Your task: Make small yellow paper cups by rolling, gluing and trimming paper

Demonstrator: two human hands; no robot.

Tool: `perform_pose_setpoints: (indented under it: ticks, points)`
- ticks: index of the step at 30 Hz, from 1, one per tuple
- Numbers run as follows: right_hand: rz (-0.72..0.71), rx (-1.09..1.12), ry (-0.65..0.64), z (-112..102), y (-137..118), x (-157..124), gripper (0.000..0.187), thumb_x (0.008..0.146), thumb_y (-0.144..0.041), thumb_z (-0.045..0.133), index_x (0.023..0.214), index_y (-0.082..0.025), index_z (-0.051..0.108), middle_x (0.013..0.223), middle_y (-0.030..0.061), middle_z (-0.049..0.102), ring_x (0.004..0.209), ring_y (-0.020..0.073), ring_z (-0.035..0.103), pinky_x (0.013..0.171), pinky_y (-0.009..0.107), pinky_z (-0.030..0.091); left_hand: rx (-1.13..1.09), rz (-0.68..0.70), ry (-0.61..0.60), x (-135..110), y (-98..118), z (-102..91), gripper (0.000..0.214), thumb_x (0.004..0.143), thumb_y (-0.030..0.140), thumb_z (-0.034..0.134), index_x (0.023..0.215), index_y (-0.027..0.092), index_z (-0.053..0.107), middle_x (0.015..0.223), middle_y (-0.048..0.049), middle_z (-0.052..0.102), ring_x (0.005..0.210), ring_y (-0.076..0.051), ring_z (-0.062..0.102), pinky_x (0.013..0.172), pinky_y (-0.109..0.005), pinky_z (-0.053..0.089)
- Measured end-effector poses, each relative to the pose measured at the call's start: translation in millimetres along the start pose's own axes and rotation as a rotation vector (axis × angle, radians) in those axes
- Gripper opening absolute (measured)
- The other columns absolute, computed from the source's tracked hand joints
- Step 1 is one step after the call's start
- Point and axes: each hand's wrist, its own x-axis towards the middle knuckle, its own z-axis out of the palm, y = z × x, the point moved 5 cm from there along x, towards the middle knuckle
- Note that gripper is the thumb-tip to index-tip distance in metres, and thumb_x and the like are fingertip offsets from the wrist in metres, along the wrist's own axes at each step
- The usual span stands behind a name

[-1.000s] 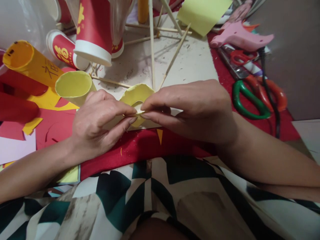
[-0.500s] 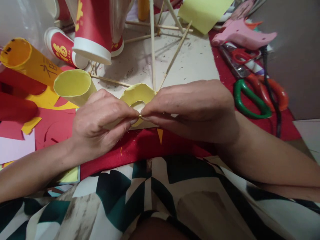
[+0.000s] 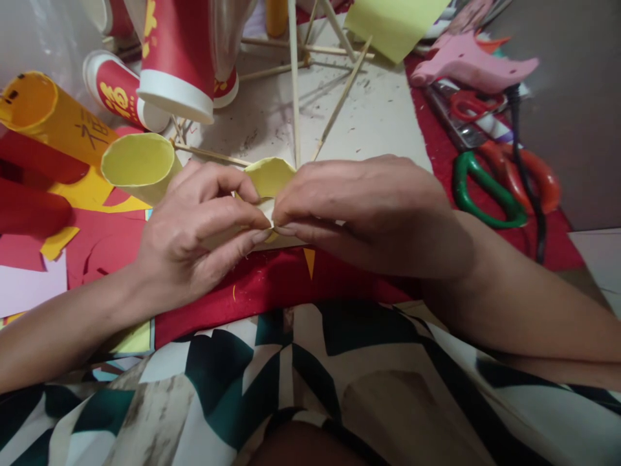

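Observation:
A pale yellow paper piece [image 3: 270,177] with a curved edge is pinched between both hands over the table's near edge. My left hand [image 3: 198,230] grips its left side with thumb and fingers closed. My right hand [image 3: 363,210] pinches its right side, fingertips meeting the left thumb. Most of the paper is hidden under the fingers.
A yellow paper tube [image 3: 138,165] lies just left of the hands, an orange tube [image 3: 53,123] and red paper cups [image 3: 177,58] beyond. Thin wooden sticks [image 3: 294,77] stand and lie behind. Green scissors [image 3: 480,194], red scissors [image 3: 468,107] and a pink glue gun [image 3: 473,65] sit right.
The hands have drawn closer together over the yellow paper. My left index finger has curled up over its top edge, hiding more of it.

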Motion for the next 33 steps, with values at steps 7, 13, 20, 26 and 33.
perform_pose_setpoints:
  ticks: [7,13,20,26,33]
  points:
    - [0.046,0.033,0.054,-8,7,5,0.016,0.102,-0.025,0.055,0.092,-0.023,0.068,0.097,0.0003,0.074,0.095,0.0163,0.072,0.083,0.031,0.058,-0.024,-0.016,0.004,1,-4,-7.7,0.003,0.095,0.024,0.069,0.095,0.023,0.066,0.104,-0.0016,0.068,0.095,-0.017,0.063,0.087,-0.04,0.053]
    - [0.014,0.051,0.117,-8,1,5,0.007,0.098,-0.022,0.063,0.098,-0.019,0.07,0.101,0.0019,0.076,0.099,0.0149,0.072,0.086,0.027,0.057,0.015,-0.031,-0.02,2,-1,-4.9,0.005,0.098,0.025,0.063,0.093,0.025,0.062,0.105,-0.0021,0.069,0.094,-0.019,0.061,0.085,-0.042,0.052]
    - [-0.042,0.004,0.004,1,0,5,0.02,0.103,-0.022,0.053,0.095,-0.019,0.071,0.097,0.0015,0.075,0.092,0.0127,0.07,0.077,0.024,0.054,0.05,0.1,0.02,2,2,-0.5,0.005,0.095,0.025,0.065,0.093,0.023,0.061,0.1,-0.0019,0.071,0.088,-0.02,0.063,0.079,-0.04,0.046]
    - [-0.05,0.112,-0.007,-1,1,4,0.016,0.101,-0.021,0.056,0.095,-0.02,0.071,0.096,0.002,0.075,0.089,0.0125,0.071,0.079,0.025,0.056,0.067,0.179,0.049,0,1,-1.4,0.005,0.093,0.023,0.067,0.094,0.023,0.063,0.092,-0.0025,0.073,0.079,-0.019,0.061,0.072,-0.037,0.04]
    - [-0.081,0.135,0.055,-1,1,4,0.011,0.099,-0.023,0.061,0.093,-0.022,0.071,0.093,0.003,0.077,0.087,0.0135,0.073,0.077,0.026,0.061,-0.002,0.107,0.141,-5,1,-6.0,0.009,0.094,0.023,0.065,0.103,0.024,0.063,0.105,-0.0059,0.072,0.091,-0.02,0.066,0.077,-0.038,0.053]
